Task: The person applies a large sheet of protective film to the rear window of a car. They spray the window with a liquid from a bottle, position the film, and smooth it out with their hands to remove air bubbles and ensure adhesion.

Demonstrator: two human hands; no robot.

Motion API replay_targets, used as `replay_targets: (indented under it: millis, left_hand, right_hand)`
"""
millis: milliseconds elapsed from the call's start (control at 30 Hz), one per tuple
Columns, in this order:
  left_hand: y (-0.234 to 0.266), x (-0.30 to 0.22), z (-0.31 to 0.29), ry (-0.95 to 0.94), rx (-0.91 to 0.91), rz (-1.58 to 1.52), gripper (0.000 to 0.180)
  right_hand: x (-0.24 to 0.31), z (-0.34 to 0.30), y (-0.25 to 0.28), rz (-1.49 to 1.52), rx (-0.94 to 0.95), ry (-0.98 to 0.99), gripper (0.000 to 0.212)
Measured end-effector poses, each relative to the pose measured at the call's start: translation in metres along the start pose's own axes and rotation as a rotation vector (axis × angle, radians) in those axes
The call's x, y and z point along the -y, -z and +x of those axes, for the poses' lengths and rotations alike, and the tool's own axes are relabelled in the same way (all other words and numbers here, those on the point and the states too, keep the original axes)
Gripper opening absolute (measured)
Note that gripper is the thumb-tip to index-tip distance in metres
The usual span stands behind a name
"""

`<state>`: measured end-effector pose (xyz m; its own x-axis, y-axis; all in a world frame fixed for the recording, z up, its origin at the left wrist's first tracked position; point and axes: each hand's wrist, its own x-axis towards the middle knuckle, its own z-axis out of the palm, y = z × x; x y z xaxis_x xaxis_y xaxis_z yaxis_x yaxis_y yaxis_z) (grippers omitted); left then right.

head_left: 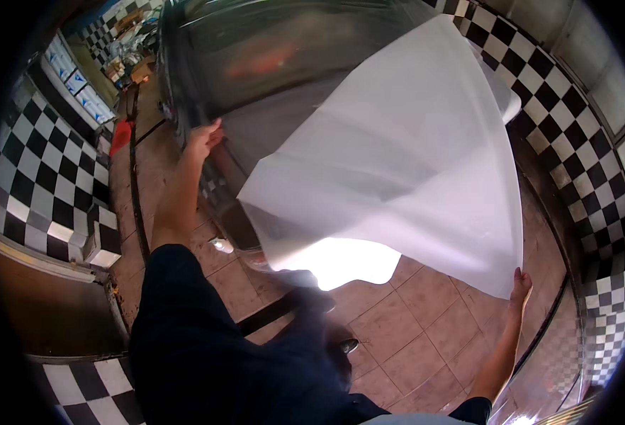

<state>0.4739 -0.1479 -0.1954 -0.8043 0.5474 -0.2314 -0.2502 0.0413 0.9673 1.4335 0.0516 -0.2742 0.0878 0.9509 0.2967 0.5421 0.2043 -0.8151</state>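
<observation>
A large white, slightly see-through sheet (397, 149) spreads over the front of a dark car (277, 106). My right hand (521, 285) is closed on the sheet's lower right corner, out over the floor. My left hand (204, 138) is raised at the car's left side, fingers curled together, apart from the sheet's visible left corner. Whatever the left fingers pinch, if anything, is too thin or unclear to make out. Below the sheet's lower edge a very bright patch (355, 262) hides detail.
A white bottle (222, 245) is on the tiled floor (412, 333) beside the car's front. Checkered walls (50, 170) flank both sides. Boxes and clutter (132, 53) lie at the far left, with a red object (120, 137) nearer. Clear, shiny film (553, 354) shows beyond my right forearm.
</observation>
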Motion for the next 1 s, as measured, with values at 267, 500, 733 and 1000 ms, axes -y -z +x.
replay_targets:
  millis: [267,500,733,1000]
  left_hand:
    - [-0.002,0.001,0.004,-0.007,-0.04,0.1,0.031]
    - [-0.006,-0.004,-0.012,0.0,-0.073,0.141,0.038]
    - [-0.002,-0.042,-0.126,-0.358,-0.506,0.673,0.054]
    - [-0.385,0.038,-0.493,-0.857,0.718,0.601,0.039]
  right_hand:
    - [-0.123,-0.076,0.066,-0.153,-0.047,-0.131,0.035]
    - [-0.101,-0.102,0.057,-0.016,-0.13,-0.231,0.033]
    - [-0.021,-0.099,0.054,0.174,0.062,-0.379,0.024]
    - [0.146,-0.103,0.059,-0.024,0.061,0.14,0.019]
